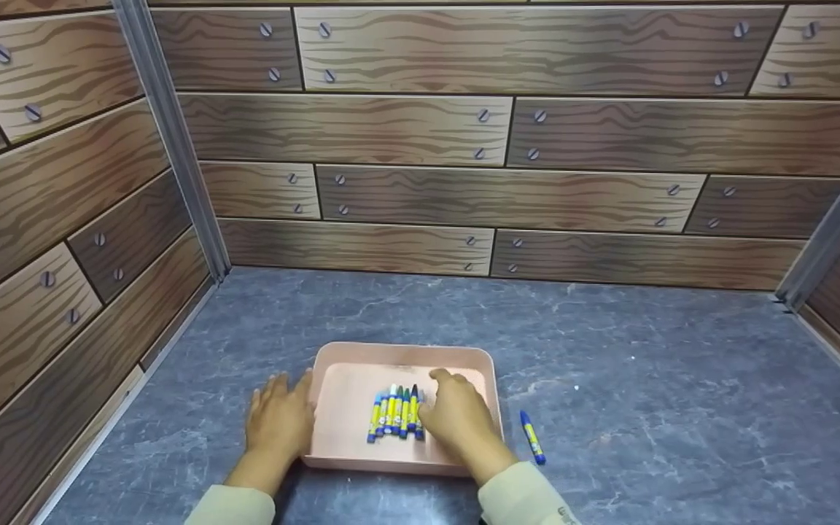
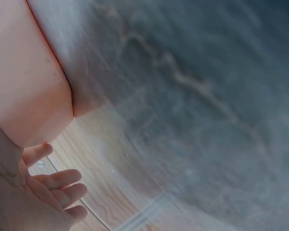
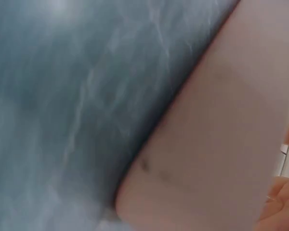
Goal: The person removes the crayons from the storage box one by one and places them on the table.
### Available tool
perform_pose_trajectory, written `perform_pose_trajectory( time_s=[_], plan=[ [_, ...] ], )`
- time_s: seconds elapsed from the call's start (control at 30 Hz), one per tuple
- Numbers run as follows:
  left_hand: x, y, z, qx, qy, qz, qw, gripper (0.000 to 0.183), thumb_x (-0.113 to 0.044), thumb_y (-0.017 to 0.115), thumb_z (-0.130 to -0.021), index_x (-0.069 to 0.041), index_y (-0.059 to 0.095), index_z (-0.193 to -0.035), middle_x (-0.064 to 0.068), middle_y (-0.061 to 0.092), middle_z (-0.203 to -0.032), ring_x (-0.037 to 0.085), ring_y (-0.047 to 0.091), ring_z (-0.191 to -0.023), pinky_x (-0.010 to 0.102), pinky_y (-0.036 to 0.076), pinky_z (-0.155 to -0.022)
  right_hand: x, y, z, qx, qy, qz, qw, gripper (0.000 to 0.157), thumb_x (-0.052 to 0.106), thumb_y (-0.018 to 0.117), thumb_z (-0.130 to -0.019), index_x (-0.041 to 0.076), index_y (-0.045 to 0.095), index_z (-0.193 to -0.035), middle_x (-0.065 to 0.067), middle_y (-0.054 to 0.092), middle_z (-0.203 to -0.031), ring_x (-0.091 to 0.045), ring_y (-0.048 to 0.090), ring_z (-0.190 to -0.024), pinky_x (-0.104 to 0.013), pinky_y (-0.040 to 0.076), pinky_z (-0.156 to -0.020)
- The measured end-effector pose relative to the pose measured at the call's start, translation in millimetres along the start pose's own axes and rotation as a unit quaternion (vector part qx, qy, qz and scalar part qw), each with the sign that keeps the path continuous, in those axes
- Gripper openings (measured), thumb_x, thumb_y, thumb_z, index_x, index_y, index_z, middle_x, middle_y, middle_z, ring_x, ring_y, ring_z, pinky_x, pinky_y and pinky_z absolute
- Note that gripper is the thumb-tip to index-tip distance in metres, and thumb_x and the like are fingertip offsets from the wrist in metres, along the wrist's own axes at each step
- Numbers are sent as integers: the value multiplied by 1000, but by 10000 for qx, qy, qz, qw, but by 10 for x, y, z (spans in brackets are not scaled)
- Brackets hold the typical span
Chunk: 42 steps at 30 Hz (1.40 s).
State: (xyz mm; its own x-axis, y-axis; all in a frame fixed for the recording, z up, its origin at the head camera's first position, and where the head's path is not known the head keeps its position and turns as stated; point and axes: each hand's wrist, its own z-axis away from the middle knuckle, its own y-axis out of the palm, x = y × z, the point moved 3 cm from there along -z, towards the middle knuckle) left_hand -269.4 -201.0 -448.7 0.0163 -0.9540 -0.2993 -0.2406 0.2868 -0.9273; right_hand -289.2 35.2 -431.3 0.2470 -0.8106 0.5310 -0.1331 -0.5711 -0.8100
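Crayons (image 1: 396,413) with yellow wrappers lie side by side inside the pink tray (image 1: 343,419). The left hand (image 1: 279,423) rests against the tray's left wall, fingers extended and slightly spread. The right hand (image 1: 460,415) reaches in beside the row's right end; whether its fingers pinch anything cannot be told. One blue crayon (image 1: 532,437) lies outside, on the marbled tabletop (image 1: 646,401).
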Motion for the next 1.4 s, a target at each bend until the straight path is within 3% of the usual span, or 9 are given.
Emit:
perform_pose_trajectory(
  time_s=[0.17, 0.57, 0.97, 1.2, 1.4],
  plan=[
    [-5, 7, 7, -39, 6, 31, 10000, 44, -17, 60, -91, -6, 54, -134, 32, 45, -133, 49, 37, -128, 60, 23, -107, -20, 89, 11, 265, 208, 72, 9994, 45, 12, 70, -73, -3, 62, -115, -18, 62, -96, -37, 62, -89, -47, 51, -79],
    [-9, 3, 7, -166, 51, -43, 9998, 44, -17, 61, -90, -5, 55, -132, 33, 46, -132, 50, 38, -126, 60, 25, -106, -27, 145, 11, 556, 234, 116, 9981, 43, 9, 70, -68, -5, 63, -108, -17, 62, -92, -34, 62, -85, -47, 51, -76],
    [-16, -2, 9, -173, 50, -29, 9998, 43, -16, 61, -90, -4, 56, -131, 32, 46, -132, 48, 39, -127, 59, 25, -107, -38, 138, 16, 593, 126, 193, 9980, 21, 7, 74, -62, 3, 63, -79, -7, 59, -75, -27, 57, -74, -44, 50, -71],
    [-20, 2, 4, -65, 38, 1, 10000, 43, -17, 60, -91, -5, 55, -133, 32, 44, -134, 48, 37, -128, 59, 22, -108, -106, 95, 10, 655, 99, -44, 9978, 21, 4, 69, -61, 2, 65, -81, -6, 62, -78, -26, 59, -75, -42, 51, -72],
    [-11, -7, 5, -64, 67, -59, 9999, 43, -16, 60, -92, -5, 55, -132, 32, 45, -134, 49, 37, -127, 59, 23, -107, -136, -47, -24, 738, 310, -732, 9941, 21, 6, 69, -70, 0, 66, -90, 1, 59, -65, -13, 54, -57, -31, 48, -56]
  ],
)
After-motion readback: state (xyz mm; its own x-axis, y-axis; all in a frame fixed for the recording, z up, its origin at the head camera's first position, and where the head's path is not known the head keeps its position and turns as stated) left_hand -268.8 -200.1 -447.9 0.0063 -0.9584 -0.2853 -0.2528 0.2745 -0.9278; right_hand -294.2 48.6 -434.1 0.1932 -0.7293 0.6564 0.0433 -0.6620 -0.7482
